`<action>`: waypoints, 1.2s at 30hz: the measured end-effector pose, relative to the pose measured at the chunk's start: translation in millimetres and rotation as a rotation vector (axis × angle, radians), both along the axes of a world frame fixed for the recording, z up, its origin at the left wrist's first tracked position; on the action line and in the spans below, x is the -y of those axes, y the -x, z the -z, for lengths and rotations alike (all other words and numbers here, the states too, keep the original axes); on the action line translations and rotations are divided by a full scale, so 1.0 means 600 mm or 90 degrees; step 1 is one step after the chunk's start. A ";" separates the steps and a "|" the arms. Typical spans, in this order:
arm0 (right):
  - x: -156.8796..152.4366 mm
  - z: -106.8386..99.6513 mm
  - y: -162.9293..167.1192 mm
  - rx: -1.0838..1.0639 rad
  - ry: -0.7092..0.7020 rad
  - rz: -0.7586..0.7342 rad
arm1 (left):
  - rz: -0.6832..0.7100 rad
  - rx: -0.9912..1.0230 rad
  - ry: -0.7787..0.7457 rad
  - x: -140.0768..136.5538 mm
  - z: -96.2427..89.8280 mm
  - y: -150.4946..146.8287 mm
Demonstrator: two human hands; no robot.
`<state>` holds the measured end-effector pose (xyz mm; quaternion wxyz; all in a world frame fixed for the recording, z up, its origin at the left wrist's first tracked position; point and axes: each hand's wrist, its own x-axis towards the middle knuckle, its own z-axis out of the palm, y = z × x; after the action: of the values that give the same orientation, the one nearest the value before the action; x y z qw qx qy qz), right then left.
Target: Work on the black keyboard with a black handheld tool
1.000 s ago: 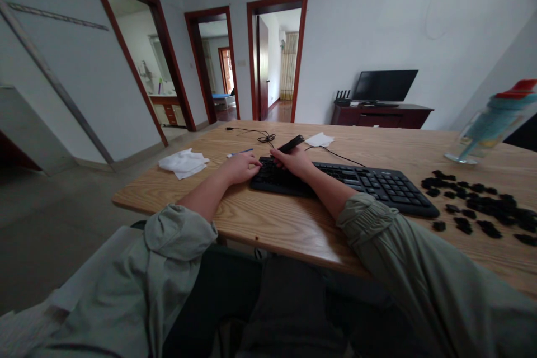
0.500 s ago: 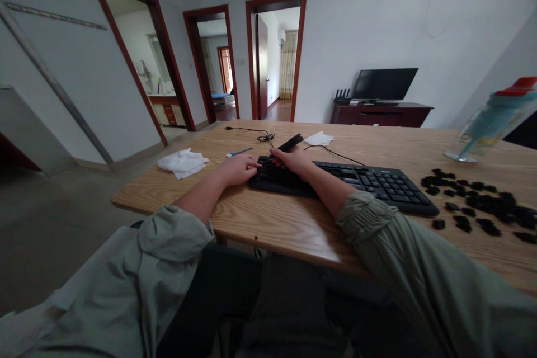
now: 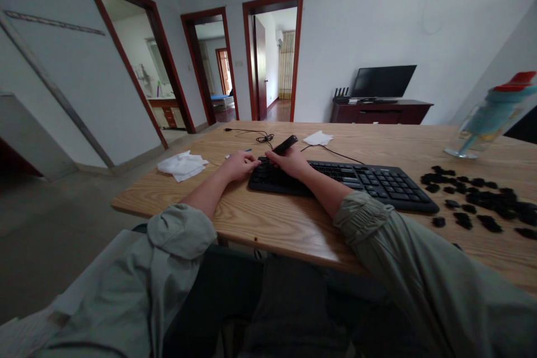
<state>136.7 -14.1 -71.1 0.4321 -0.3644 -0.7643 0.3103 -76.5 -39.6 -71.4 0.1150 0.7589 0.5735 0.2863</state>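
Note:
A black keyboard (image 3: 405, 193) lies on the wooden table in front of me, with key rows still in its right part. At its far left end is my left hand (image 3: 241, 165), fingers bent and closed against the upper left corner. My right hand (image 3: 291, 161) is over the left part of the keyboard, wrapped round a thick black stick-shaped tool (image 3: 287, 144) that tilts up to the right. The tool's lower end, near the left fingertips, is hidden by my fingers. Several loose black keycaps (image 3: 490, 198) are scattered right of the keyboard.
Crumpled white tissue (image 3: 183, 165) lies left of my left hand. Another white tissue (image 3: 318, 138) and a bundled cable (image 3: 265, 137) are behind the keyboard. A blue-and-white brush (image 3: 247, 150) is partly hidden by my left hand. A clear bottle with a red cap (image 3: 490, 117) stands at right.
My left hand has shifted slightly and its fingers are more bent at the keyboard's corner. The black tool in my right hand has moved a little left and stands a bit steeper.

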 end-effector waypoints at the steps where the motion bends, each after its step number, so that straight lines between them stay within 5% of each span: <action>1: -0.002 0.001 0.000 -0.001 0.001 0.003 | 0.001 0.011 0.004 -0.002 0.000 0.001; 14: -0.009 0.001 0.014 -0.031 0.082 0.065 | 0.095 -0.139 -0.141 -0.001 -0.007 -0.002; 24: -0.015 -0.010 0.028 0.011 0.107 0.082 | 0.109 -0.165 -0.084 -0.015 -0.027 0.000; 36: 0.017 0.007 0.010 0.100 -0.100 0.067 | 0.156 -0.208 -0.121 -0.007 -0.016 0.001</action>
<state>130.6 -24.4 -75.4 0.4140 -0.3918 -0.7977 0.1968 -77.1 -35.7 -61.8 -0.0172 0.8665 0.4587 0.1962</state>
